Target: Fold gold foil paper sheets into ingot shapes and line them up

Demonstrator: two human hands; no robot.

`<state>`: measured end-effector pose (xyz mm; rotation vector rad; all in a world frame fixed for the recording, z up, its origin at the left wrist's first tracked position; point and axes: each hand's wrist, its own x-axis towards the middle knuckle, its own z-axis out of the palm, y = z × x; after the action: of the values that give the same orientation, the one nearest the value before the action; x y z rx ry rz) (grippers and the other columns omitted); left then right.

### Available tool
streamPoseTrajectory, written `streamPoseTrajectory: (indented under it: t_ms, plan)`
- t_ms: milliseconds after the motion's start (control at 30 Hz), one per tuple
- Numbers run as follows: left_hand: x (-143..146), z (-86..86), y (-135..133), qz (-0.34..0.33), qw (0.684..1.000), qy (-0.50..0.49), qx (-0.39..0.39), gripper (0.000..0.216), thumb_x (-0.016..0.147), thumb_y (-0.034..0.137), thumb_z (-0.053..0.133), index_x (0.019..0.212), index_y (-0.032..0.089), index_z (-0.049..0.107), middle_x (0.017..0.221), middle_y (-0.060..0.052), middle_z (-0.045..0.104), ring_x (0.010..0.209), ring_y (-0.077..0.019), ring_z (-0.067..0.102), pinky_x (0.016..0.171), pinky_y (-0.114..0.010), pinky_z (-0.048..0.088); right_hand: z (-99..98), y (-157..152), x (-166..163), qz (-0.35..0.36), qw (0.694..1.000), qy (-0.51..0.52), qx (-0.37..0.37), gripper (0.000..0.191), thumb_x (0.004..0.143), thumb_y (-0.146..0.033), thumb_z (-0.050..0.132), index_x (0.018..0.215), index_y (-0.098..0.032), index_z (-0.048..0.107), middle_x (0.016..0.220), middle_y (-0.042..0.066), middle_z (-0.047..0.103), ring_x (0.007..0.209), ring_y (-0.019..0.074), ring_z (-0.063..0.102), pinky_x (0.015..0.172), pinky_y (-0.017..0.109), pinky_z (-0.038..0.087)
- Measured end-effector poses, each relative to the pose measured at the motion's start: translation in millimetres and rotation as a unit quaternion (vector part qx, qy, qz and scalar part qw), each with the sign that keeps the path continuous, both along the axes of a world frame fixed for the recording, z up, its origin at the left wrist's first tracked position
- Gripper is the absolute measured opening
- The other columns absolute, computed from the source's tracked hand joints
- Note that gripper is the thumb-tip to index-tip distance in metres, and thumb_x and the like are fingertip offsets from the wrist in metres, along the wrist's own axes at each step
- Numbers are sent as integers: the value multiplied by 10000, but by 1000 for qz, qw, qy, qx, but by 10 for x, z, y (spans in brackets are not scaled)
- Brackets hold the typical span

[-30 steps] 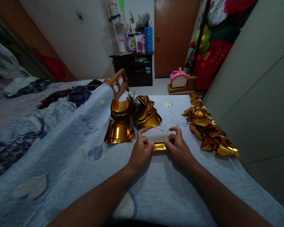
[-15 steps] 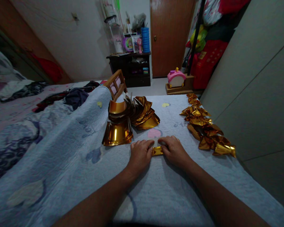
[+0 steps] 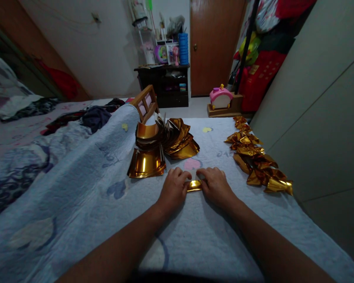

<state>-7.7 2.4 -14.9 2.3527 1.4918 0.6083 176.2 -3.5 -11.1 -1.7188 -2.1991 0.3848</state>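
A narrow folded strip of gold foil paper [image 3: 194, 185] lies across the middle of the bed, between my two hands. My left hand [image 3: 176, 186] has its fingers closed on the strip's left end. At the other end my right hand [image 3: 214, 183] grips it between thumb and curled fingers. Both ends of the strip are hidden under the hands. Beyond my left hand, fanned stacks of gold foil sheets [image 3: 146, 162] rest on the bedcover. Off to the right runs a row of folded gold foil pieces [image 3: 253, 159], overlapping one another along the bed's edge.
A pale blue bedcover [image 3: 112, 228] with heart prints lies under everything. A wooden bed rail [image 3: 145, 103] stands behind the sheets. Rumpled clothes [image 3: 96, 119] lie at the left. Farther off are a dark cabinet [image 3: 162, 88], a pink toy [image 3: 221, 97] and a wooden door [image 3: 216, 47].
Both hands stay on the strip, and the left hand's fingers are slightly more raised. The strip's visible face looks a little narrower and brighter. The camera view has shifted slightly.
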Motion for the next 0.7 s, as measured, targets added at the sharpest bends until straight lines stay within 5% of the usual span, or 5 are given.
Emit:
streamPoseTrajectory:
  t_ms: [167,333,533,700]
  plan:
    - [7,20,45,-91,995,-7,-36,217,938,83,491,871,192,667,924,-58,610,892,-210,552,786,-319,439,-9,-12,-9,-30,998,-5,57,194,899,-142,578,1069,-182,661,1062,115,611,1013,280,500,814,359,326]
    - [-19,62,39,-106,992,66,-35,191,930,100,485,970,188,650,993,-69,616,956,-236,530,842,-365,423,-110,44,-2,83,995,8,47,190,956,-96,516,845,-187,641,901,61,621,849,212,507,764,324,336]
    - [-127,83,61,-128,983,118,-57,164,993,264,487,1092,238,615,1107,-58,585,1025,-257,495,910,-414,393,-82,10,-27,78,996,-11,52,157,944,-94,529,886,-189,640,925,61,637,877,221,516,788,336,333]
    - [-159,104,111,-141,978,127,-87,151,981,281,527,1106,221,586,1125,-62,559,1038,-249,482,934,-397,399,20,-96,-127,46,994,-76,68,122,954,-305,588,926,-189,613,966,83,626,910,256,515,792,371,326]
